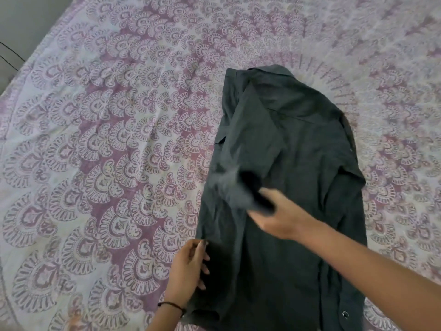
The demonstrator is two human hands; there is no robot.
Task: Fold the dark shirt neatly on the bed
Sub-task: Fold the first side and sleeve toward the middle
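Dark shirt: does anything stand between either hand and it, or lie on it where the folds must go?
Nothing visible does. The right hand grips a bunched sleeve over the middle of the dark shirt, and the left hand touches its left edge, though a pinch there cannot be told.

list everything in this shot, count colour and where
purple and white mandala-print fabric bedspread: one, purple and white, fills most of the frame
dark grey button-up shirt: one, dark grey, right of centre on the bedspread, partly folded
thin black cables: two, black, upper left on the grey surface beyond the bed
black wristband: one, black, left wrist
left hand: one, at the shirt's left edge
right hand: one, grips the shirt's sleeve end
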